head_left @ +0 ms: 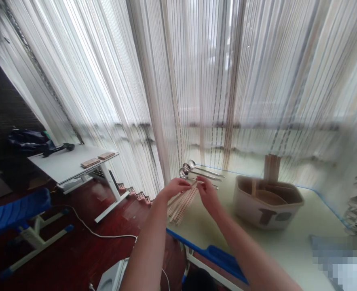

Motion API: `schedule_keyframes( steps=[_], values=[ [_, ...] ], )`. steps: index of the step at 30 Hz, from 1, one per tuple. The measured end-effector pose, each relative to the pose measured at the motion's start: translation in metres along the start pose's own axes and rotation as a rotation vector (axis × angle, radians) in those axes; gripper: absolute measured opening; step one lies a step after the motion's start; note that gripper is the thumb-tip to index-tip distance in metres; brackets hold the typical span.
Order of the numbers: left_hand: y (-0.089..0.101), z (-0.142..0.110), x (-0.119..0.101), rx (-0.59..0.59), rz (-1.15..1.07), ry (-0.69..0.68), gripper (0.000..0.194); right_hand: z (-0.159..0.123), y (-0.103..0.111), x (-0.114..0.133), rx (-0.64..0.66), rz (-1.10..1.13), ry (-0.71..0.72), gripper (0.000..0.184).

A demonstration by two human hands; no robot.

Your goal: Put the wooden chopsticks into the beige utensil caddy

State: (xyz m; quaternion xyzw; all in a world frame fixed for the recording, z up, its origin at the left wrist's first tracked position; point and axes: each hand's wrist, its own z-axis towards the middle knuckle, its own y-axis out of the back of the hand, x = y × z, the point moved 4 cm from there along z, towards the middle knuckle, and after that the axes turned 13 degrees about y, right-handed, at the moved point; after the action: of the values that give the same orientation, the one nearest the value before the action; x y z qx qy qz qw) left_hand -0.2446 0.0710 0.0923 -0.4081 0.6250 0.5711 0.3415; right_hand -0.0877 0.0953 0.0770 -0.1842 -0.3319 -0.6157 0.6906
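My left hand (176,187) and my right hand (208,193) meet over a bunch of wooden chopsticks (182,204) lying at the left edge of a pale green table (287,250). Both hands have their fingers pinched together at the chopsticks' far ends. Just behind the hands lie three metal spoons (196,169) side by side, bowls to the left.
A beige utensil basket (266,202) with upright wooden sticks stands to the right of my hands. The table has a blue front edge (214,256). A white desk (72,163) with small wooden blocks stands at left over a dark red floor, with a white cable. Striped sheer curtains hang behind.
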Motion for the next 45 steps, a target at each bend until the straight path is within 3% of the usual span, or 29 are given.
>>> schedule_keyframes(
  steps=[4, 9, 19, 22, 28, 35, 39, 45],
  values=[
    [-0.014, -0.018, -0.031, -0.032, 0.0, 0.009, 0.034, -0.004, 0.031, 0.028, -0.113, -0.012, 0.01, 0.031],
    [-0.037, -0.043, -0.067, -0.004, -0.084, -0.095, 0.033, -0.006, 0.065, 0.067, -0.196, -0.086, 0.001, 0.035],
    [-0.091, -0.106, -0.12, 0.019, -0.275, -0.236, 0.04, -0.016, 0.123, 0.157, -0.121, -0.02, -0.007, 0.03],
    [-0.107, -0.126, -0.132, 0.086, -0.257, -0.27, 0.041, -0.018, 0.143, 0.175, -0.145, 0.059, -0.008, 0.029],
    [-0.143, -0.151, -0.145, 0.238, -0.255, -0.314, 0.039, -0.033, 0.179, 0.201, -0.2, 0.175, -0.041, 0.03],
    [-0.174, -0.153, -0.156, 0.174, -0.272, -0.292, 0.034, -0.052, 0.219, 0.223, -0.203, 0.03, 0.009, 0.036],
    [-0.191, -0.158, -0.16, 0.097, -0.321, -0.32, 0.035, -0.056, 0.235, 0.224, -0.196, 0.145, -0.015, 0.037],
    [-0.212, -0.171, -0.147, 0.175, -0.488, -0.31, 0.032, -0.05, 0.24, 0.224, -0.106, 0.266, -0.009, 0.033]
  ],
)
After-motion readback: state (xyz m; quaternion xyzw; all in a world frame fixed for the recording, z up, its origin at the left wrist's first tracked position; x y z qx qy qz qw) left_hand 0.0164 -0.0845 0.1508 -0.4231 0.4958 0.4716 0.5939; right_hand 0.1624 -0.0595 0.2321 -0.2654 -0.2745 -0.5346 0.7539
